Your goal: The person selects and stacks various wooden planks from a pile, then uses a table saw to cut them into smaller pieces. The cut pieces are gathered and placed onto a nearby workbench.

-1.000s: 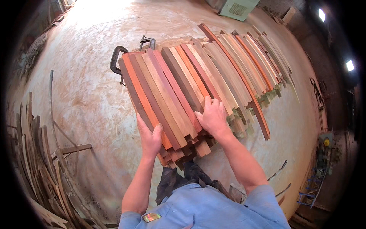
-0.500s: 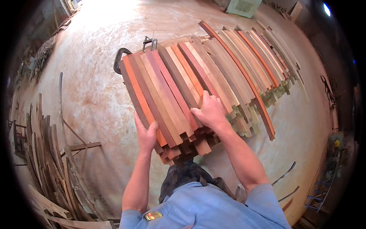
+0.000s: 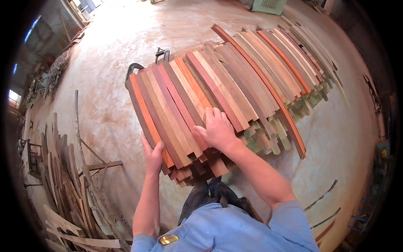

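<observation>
A row of long wooden strips [image 3: 176, 109] in brown, orange, pink and cream lies side by side on a stack of further strips. My left hand [image 3: 153, 157] grips the row's near left corner, thumb on top and fingers along the outer edge. Over the near ends of the dark, cream and orange strips lies my right hand [image 3: 219, 129], its fingers bent over the orange strip and its thumb stretched left. A dark C-clamp [image 3: 161, 54] stands at the row's far end. Another dark clamp [image 3: 132, 72] is at the far left corner, partly hidden.
To the right lie many more strips [image 3: 273, 67], with a long reddish strip [image 3: 268, 94] across them. Scrap boards [image 3: 63, 180] and a wooden stand [image 3: 100, 166] are at the left. A pale green box [image 3: 269, 6] stands at the back. Dark curved bars [image 3: 321, 195] lie right of me.
My right hand has moved left with the dark, cream and orange strips, which now sit against the left group. A gap shows right of the orange strip. My left hand stays at the edge.
</observation>
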Demonstrator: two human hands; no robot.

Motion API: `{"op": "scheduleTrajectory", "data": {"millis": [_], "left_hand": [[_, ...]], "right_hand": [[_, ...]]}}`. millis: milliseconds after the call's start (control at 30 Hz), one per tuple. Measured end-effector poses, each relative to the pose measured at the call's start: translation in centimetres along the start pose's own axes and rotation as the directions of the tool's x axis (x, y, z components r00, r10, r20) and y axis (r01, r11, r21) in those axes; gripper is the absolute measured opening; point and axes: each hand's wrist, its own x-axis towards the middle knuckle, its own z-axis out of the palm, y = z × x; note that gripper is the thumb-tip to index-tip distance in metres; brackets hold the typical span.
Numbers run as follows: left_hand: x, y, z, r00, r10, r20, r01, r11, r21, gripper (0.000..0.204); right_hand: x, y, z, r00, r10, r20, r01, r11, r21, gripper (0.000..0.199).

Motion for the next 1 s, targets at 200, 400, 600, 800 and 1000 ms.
{"op": "scheduleTrajectory", "data": {"millis": [200, 400, 600, 800, 1000], "left_hand": [[0.7, 1.0, -0.6, 0.996, -0.057, 0.073, 0.06, 0.998, -0.034, 0.075], [2.9, -0.7, -1.6, 0.996, 0.0, 0.088, 0.017, 0.981, -0.194, 0.077], [3.2, -1.3, -1.4, 0.993, -0.025, 0.118, 0.054, 0.967, -0.249, 0.087], [3.6, -1.1, -2.0, 0.98, -0.047, 0.196, 0.112, 0.936, -0.333, 0.087], [3.7, -0.5, -1.9, 0.989, -0.021, 0.145, 0.055, 0.97, -0.235, 0.081]], "right_hand": [[2.8, 0.8, 1.2, 0.994, -0.062, -0.094, 0.06, 0.998, -0.021, 0.072], [4.6, 0.7, 1.8, 0.989, -0.051, -0.135, 0.054, 0.998, 0.016, 0.079], [5.7, -0.5, 1.8, 0.975, 0.099, -0.199, -0.1, 0.995, 0.007, 0.057], [6.5, -1.1, 0.8, 0.95, 0.24, -0.201, -0.21, 0.965, 0.16, 0.051], [6.0, -1.1, 1.2, 0.974, 0.159, -0.16, -0.155, 0.987, 0.033, 0.057]]}}
